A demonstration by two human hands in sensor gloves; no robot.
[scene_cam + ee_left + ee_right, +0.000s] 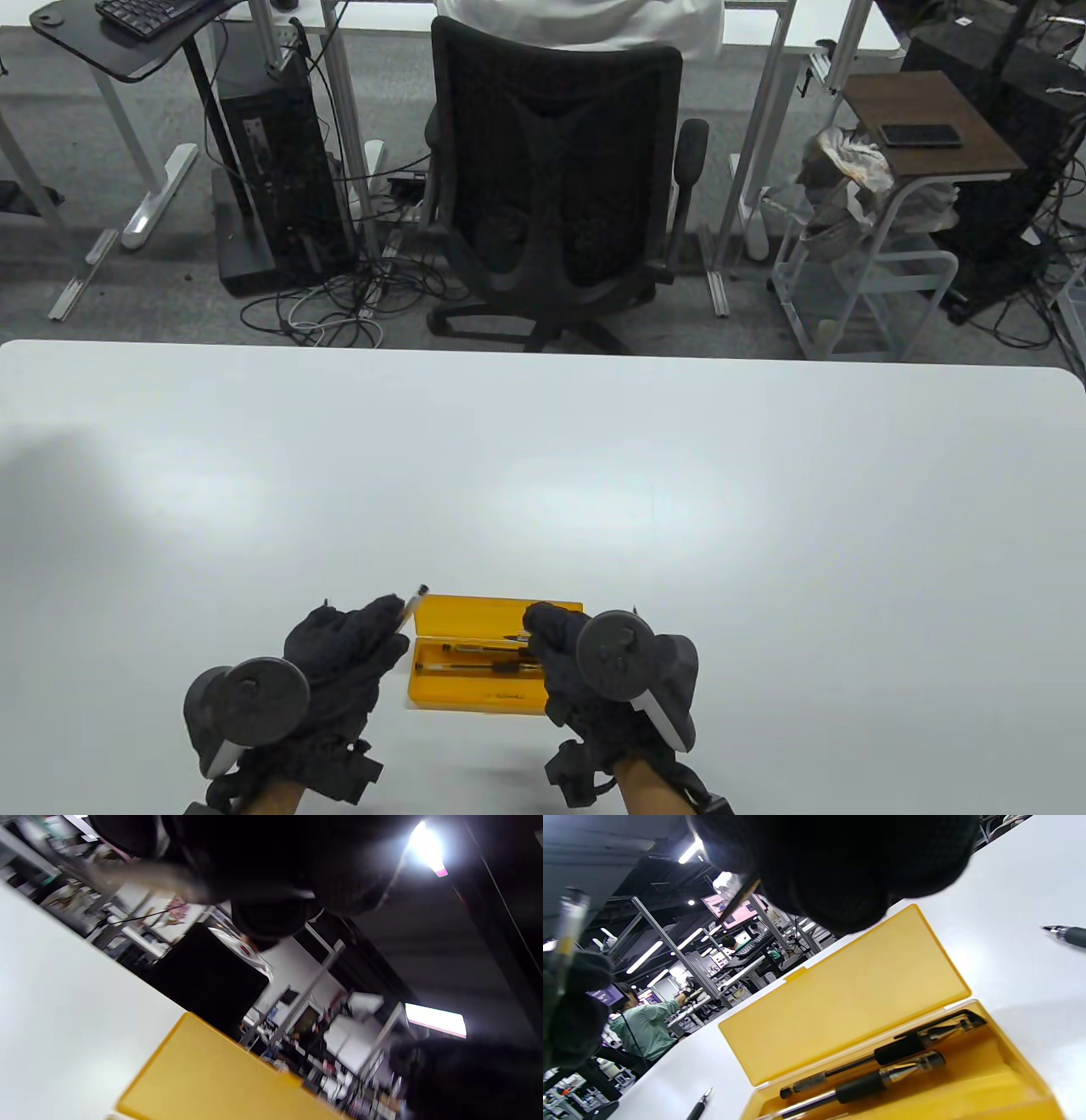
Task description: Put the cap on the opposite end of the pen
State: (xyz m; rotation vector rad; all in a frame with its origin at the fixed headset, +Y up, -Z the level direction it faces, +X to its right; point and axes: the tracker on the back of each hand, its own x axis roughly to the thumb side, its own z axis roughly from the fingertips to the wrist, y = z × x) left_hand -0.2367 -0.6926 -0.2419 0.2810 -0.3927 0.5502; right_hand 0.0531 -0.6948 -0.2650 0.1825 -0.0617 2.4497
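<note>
My left hand (344,658) grips a clear pen (414,604) whose end sticks up past the fingers, just left of the open yellow pen case (475,696). The pen also shows in the right wrist view (569,921). My right hand (556,649) hovers over the case's right end and pinches a thin dark piece (741,896), apparently the pen cap. Two black-grip pens (882,1065) lie in the case tray. In the left wrist view the gloved fingers (263,866) are blurred above the case lid (220,1077).
The case lid (475,618) lies flat, hinged away from me. Two loose pens lie on the white table (543,475) in the right wrist view, one near the case's tip end (1067,934) and one at the bottom (699,1106). An office chair (556,187) stands beyond the far edge.
</note>
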